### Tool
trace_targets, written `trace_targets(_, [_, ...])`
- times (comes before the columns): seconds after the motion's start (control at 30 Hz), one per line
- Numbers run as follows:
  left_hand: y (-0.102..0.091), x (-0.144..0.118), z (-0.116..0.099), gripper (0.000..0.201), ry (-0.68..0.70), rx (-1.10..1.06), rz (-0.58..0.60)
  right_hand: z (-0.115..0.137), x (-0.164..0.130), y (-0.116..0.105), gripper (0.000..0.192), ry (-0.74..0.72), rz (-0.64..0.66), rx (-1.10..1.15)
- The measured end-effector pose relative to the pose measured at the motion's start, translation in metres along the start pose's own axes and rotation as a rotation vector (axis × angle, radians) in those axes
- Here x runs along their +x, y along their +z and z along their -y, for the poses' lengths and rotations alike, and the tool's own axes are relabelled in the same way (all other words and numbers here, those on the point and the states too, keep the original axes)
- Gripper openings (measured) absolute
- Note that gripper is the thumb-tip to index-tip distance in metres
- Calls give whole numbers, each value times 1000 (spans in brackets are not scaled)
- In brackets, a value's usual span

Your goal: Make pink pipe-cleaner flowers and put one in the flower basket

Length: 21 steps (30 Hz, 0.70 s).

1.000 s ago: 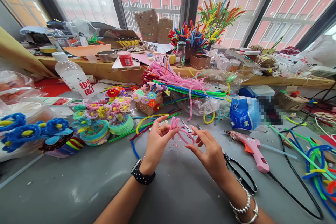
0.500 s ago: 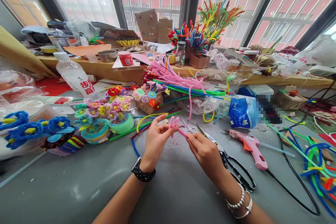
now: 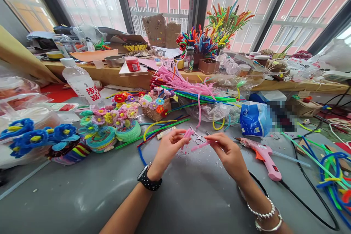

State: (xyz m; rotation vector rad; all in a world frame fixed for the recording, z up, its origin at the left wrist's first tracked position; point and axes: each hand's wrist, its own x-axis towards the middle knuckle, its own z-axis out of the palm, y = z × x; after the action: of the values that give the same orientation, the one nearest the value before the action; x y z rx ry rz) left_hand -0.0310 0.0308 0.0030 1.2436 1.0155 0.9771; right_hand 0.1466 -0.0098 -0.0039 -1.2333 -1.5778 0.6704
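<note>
Pink pipe cleaner (image 3: 195,142) pinched by left hand (image 3: 167,150) and right hand (image 3: 229,153); wicker basket (image 3: 155,114) holds flowers (image 3: 152,101).

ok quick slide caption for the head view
Both hands, left and right, pinch a pink pipe cleaner over a grey table beside a pink glue gun.

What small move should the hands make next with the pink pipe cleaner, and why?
Probably another twist: the left hand pinches the bent end of the pink pipe cleaner, while the right hand holds its straight free end, not yet wound.
</note>
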Motion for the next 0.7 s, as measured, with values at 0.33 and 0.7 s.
trace_targets(0.33, [16,-7,7,34,51,74,191,0,-6,20,25,39,-81,-3])
trace_targets(0.7, [15,-4,10,40,49,99,140,0,-5,22,17,-66,-100,-126])
